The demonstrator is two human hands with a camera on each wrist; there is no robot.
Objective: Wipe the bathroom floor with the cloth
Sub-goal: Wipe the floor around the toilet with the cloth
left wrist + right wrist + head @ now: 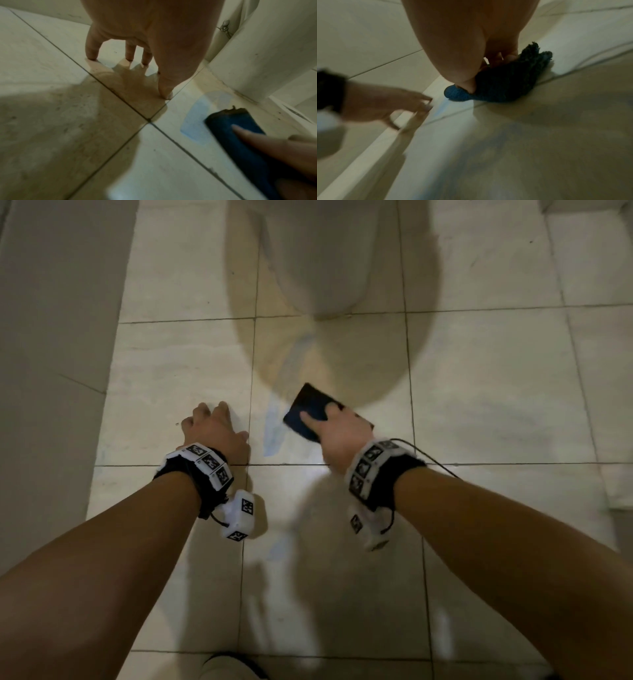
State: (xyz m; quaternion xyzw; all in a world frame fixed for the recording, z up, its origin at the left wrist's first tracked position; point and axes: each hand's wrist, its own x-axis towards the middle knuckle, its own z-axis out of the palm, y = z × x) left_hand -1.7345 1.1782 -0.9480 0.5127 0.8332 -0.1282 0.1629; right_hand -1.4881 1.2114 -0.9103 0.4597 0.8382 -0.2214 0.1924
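Down on the tiled bathroom floor [479, 392], just near of the toilet base [322, 261], the right hand [337, 433] is pressing a folded dark blue cloth [310, 409] flat against the tile. Its fingers are lying fairly straight over the top of the cloth, thumb out on the left side, so it's more of a push-down than a real clench. The cloth is sitting on the tile right of the grout line [251, 392] running near-to-far, with a faint bluish wet smear [274, 426] just beside its left edge.

The left hand [214, 429] is holding nothing. It's propping on spread fingertips [91, 54] on the next tile over to the left, thumb tip down by the grout line, clearly taking body weight.

My take on doing this stroke well: keeping the palm and fingers spread across the whole folded pad so pressure is even, not just under one fingertip. That bluish patch looks like leftover liquid, so I'd be sweeping over it in overlapping passes rather than skirting it. The grubby seam [240, 93] where the toilet base meets the floor looks specky in the left wrist view, so working the folded edge along that curve seems worth it. Grout lines probably want a bit more pressure. Left hand should be staying on a dry tile, since a slick one could slip under load.
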